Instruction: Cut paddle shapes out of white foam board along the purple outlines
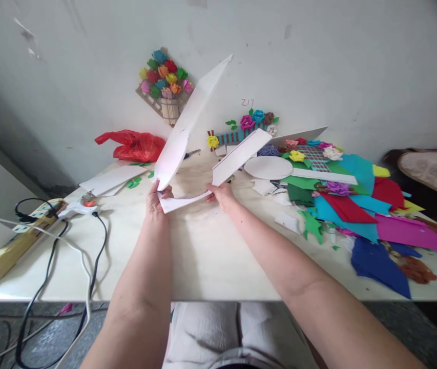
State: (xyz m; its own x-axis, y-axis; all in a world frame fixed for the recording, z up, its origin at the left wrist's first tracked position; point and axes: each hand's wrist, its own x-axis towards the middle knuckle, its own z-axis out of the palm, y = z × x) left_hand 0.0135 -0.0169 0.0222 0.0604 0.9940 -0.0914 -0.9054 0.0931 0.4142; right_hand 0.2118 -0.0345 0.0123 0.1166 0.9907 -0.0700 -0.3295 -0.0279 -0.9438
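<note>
My left hand (158,199) is closed on the lower end of a tall white cardboard piece (191,115), which slants up and to the right above the table. A white cardboard strip (239,156) rises from my right hand (221,196), whose thumb and fingers pinch its lower end. Between the hands runs a narrow white band (183,203) with a curved upper edge and a dark line along it. Whether the band is one piece with the sheet and the strip, I cannot tell. Both hands hover just above the tabletop.
Coloured paper scraps (345,215) and paper flowers (297,155) cover the right side, beside a white oval (268,167). At left lie white sheets (108,180), a red plastic bag (136,146), a power strip (14,241) and cables. A flower decoration (166,82) hangs on the wall.
</note>
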